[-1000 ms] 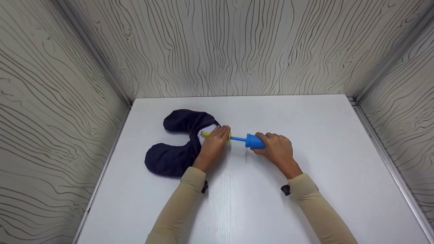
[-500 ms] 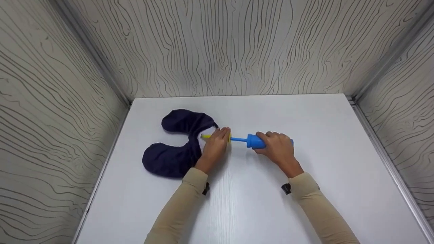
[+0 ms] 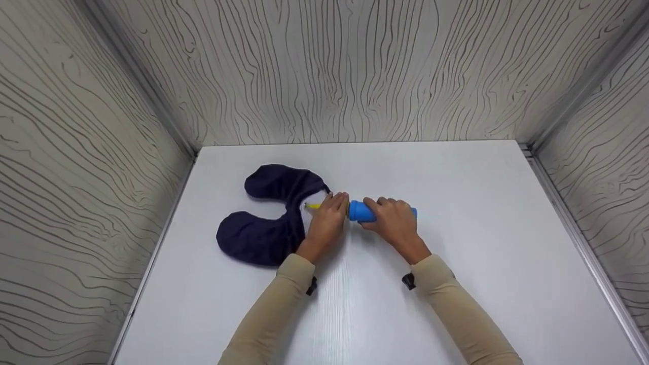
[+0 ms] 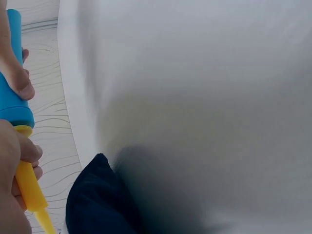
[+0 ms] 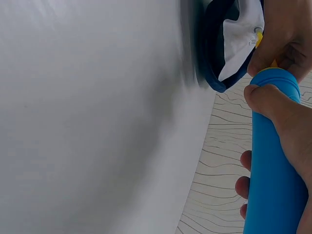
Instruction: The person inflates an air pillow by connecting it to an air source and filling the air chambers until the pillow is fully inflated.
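Note:
A dark blue U-shaped neck pillow [image 3: 253, 238] lies on the left half of the table, its white inner bladder [image 5: 239, 39] showing through an opening in the cover. A hand pump joins it there, its yellow nozzle [image 4: 45, 220] at the bladder's valve [image 5: 258, 30]. My left hand [image 3: 328, 220] grips the pump's yellow end [image 4: 30, 185] beside the pillow's opening. My right hand [image 3: 393, 223] is wrapped round the blue pump barrel [image 5: 274, 161]. Barrel and yellow end sit close together, with the blue rod between them out of sight.
The white table [image 3: 481, 213] is bounded by wood-patterned panels [image 3: 324, 71] at the back and both sides. Metal rails [image 3: 583, 248] run along its side edges. A dark band [image 3: 408, 281] is on each wrist.
My right hand has slid the blue barrel leftward up to the yellow end, covering the rod that showed before. My left hand and the pillow have barely shifted.

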Demonstrator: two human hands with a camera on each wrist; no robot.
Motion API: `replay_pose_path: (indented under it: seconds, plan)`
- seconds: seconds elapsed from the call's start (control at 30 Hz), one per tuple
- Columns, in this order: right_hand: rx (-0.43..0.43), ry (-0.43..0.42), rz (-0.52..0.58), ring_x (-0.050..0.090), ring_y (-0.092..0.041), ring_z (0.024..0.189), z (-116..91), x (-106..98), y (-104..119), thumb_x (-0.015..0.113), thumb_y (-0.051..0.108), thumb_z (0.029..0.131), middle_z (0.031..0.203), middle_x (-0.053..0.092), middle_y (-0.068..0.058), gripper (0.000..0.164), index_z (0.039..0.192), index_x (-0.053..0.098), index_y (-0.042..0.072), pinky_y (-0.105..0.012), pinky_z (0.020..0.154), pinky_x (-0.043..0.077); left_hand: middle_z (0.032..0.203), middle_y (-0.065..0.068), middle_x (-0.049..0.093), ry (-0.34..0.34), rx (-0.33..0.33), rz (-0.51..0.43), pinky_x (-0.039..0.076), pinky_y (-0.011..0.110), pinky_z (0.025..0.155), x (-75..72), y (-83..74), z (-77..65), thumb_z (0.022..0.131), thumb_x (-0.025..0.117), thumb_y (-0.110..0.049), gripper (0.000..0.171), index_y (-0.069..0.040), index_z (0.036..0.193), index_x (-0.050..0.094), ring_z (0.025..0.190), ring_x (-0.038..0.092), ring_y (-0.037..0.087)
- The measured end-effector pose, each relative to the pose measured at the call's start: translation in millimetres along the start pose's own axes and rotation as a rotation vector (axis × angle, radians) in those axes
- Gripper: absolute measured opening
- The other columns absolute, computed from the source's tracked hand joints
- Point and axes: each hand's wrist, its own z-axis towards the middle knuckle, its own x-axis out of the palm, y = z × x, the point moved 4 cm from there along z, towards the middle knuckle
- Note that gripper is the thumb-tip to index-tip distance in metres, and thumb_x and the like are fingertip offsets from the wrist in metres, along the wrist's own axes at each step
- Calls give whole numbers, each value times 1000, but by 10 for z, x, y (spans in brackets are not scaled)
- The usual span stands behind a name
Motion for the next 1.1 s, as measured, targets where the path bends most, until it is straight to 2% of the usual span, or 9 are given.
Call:
replay_pose_path:
  seconds: [0.13, 0.33, 0.53, 0.67, 0.83, 1.1]
  plan:
    - [14, -7, -6, 78, -34, 80, -1, -6, -48, 94, 48, 79, 101, 81, -15, 61, 127, 75, 16, -50, 71, 66, 136, 12, 74, -14, 19, -34, 50, 37, 118, 23, 35, 26, 90, 73, 7, 46, 2, 136, 68, 129, 70, 23]
    - [20, -17, -21, 80, -35, 83, -26, -44, -167, 93, 50, 79, 103, 82, -15, 59, 126, 76, 19, -51, 75, 67, 138, 15, 72, -9, 8, -100, 50, 38, 119, 14, 174, 10, 91, 72, 10, 47, 3, 137, 66, 130, 69, 26]
    - [58, 9, -23, 80, -37, 89, -141, -107, -339, 95, 48, 77, 106, 82, -14, 61, 129, 76, 22, -52, 78, 67, 137, 15, 72, -16, 34, -84, 50, 37, 119, 22, 273, -33, 93, 66, 12, 44, 4, 137, 66, 130, 69, 26]
    - [66, 8, -18, 80, -37, 89, -196, -145, -424, 95, 48, 77, 106, 82, -15, 61, 129, 76, 21, -53, 78, 67, 134, 15, 74, -36, 25, -86, 51, 37, 118, 33, 300, -45, 93, 66, 12, 42, 4, 134, 68, 127, 71, 26]
    - [60, 8, -8, 80, -37, 88, -232, -159, -433, 95, 47, 77, 106, 82, -15, 60, 128, 77, 21, -54, 78, 67, 132, 14, 75, -41, 17, -73, 53, 37, 115, 33, 247, -40, 92, 67, 12, 42, 3, 132, 69, 124, 73, 25]
    - [48, -3, -7, 79, -36, 84, -209, -93, -266, 95, 45, 77, 103, 81, -15, 60, 128, 76, 18, -51, 75, 67, 128, 13, 76, -39, 21, -46, 53, 35, 115, -2, 54, 4, 93, 70, 8, 39, 2, 131, 70, 120, 74, 23]
